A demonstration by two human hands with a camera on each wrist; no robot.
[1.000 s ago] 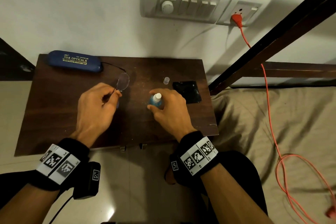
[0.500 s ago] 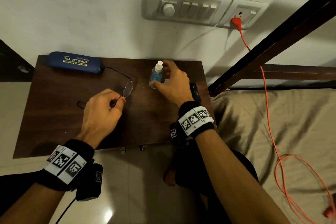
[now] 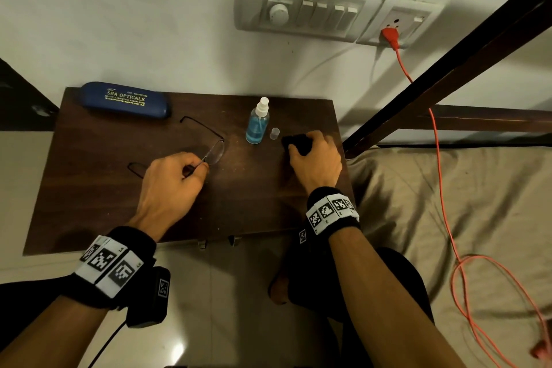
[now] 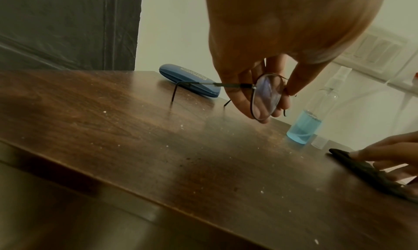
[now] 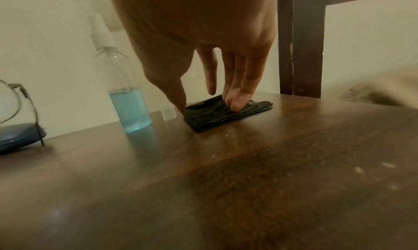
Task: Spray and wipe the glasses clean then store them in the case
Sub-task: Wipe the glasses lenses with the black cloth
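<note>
A dark wooden table [image 3: 125, 188] stands against a pale wall below a switch panel [image 3: 304, 10], where a red plug [image 3: 389, 36] feeds an orange cord [image 3: 442, 176] trailing over a beige bedsheet [image 3: 448, 218]. From the head camera, a blue case [image 3: 125, 100] lies closed at the table's back left corner. The left hand [image 3: 170, 188] pinches the glasses [image 3: 209, 149] by the frame at mid-table, arms unfolded, one arm reaching toward the case. A spray bottle [image 3: 257, 122] of blue liquid stands upright near the back edge, its small clear cap [image 3: 274, 133] just beside it. The right hand [image 3: 316, 161] curls over a black cloth [image 3: 294, 140] at the table's right edge.

From the left wrist, the thumb and fingers [image 4: 296, 82] pinch the glasses [image 4: 265, 96] at the rim of one lens, held above the table [image 4: 158, 146], arm tips close to the wood. The case [image 4: 190, 80] lies behind them, the bottle [image 4: 305, 127] to the right, and the other hand's fingertips [image 4: 384, 152] rest on the cloth [image 4: 361, 168].

From the right wrist, the right hand's fingers [image 5: 239, 93] press down on the folded cloth [image 5: 217, 114] while the thumb meets its near edge, bunching the fabric on the table [image 5: 248, 164]. The bottle [image 5: 126, 100] and cap [image 5: 168, 111] stand just left of it; part of the glasses [image 5: 27, 100] and the case [image 5: 18, 137] show at the left edge.
</note>
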